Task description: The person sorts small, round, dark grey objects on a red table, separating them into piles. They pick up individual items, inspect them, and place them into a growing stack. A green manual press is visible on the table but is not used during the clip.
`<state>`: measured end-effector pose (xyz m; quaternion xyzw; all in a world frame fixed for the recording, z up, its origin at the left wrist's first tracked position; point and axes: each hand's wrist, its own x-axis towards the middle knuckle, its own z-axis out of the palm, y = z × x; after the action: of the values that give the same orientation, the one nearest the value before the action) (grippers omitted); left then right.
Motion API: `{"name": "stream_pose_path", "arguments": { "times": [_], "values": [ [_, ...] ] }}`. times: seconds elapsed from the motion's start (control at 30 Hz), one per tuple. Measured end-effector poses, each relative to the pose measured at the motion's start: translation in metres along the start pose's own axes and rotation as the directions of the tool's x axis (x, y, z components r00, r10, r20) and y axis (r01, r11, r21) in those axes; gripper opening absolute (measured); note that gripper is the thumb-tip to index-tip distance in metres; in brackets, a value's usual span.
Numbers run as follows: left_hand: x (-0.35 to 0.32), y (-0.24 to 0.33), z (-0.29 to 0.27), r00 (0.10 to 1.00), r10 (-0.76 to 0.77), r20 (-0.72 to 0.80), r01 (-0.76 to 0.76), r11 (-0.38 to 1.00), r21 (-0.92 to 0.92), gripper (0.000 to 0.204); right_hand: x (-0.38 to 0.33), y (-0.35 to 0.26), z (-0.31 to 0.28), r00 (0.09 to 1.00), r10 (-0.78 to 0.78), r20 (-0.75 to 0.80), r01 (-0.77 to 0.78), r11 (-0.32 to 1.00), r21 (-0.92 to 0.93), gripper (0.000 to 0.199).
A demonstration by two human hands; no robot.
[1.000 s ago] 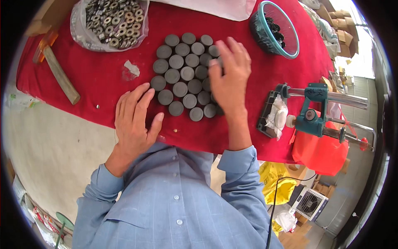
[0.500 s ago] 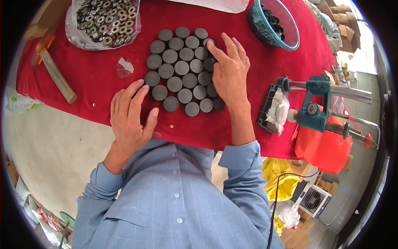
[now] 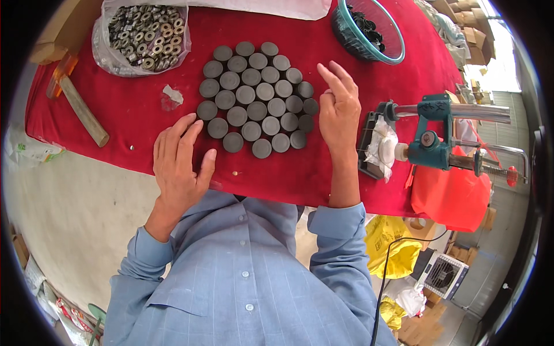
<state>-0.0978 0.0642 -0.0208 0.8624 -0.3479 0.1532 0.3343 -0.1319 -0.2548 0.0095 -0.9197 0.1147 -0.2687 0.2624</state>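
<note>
Several dark grey round caps point(image 3: 255, 111) stand close together in a cluster on the red tablecloth. My left hand point(image 3: 180, 160) rests by the table's near edge, left of the cluster, fingers spread and holding nothing. Its fingertips lie just short of the leftmost caps. To the right of the cluster, my right hand point(image 3: 339, 112) hovers over the cloth, apart from the caps. Its fingers are stretched out, with nothing visible in them.
A clear bag of metal bearings point(image 3: 147, 36) sits at the far left, near a hammer point(image 3: 83, 109). A teal basket point(image 3: 369, 34) with black parts stands far right. A green hand press point(image 3: 433, 135) is right of my right hand. A red bag point(image 3: 450, 196) hangs below the press.
My right hand has moved off the right side of the cluster, uncovering the caps there. My left hand stays where it was. The view has shifted slightly.
</note>
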Motion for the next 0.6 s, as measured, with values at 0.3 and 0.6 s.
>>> {"name": "stream_pose_path", "arguments": {
  "times": [0.3,0.6],
  "values": [
    [0.002,0.000,0.001,0.999,0.034,-0.005,-0.034,0.998,0.047,0.053,-0.014,-0.010,0.012,0.983,-0.102,0.150,0.139,0.955,-0.263,0.058],
    [0.003,0.002,0.001,1.000,0.014,-0.003,-0.014,0.999,0.052,0.050,-0.025,-0.004,0.023,0.992,-0.069,0.106,0.094,0.962,-0.257,0.062]
  ]
}}
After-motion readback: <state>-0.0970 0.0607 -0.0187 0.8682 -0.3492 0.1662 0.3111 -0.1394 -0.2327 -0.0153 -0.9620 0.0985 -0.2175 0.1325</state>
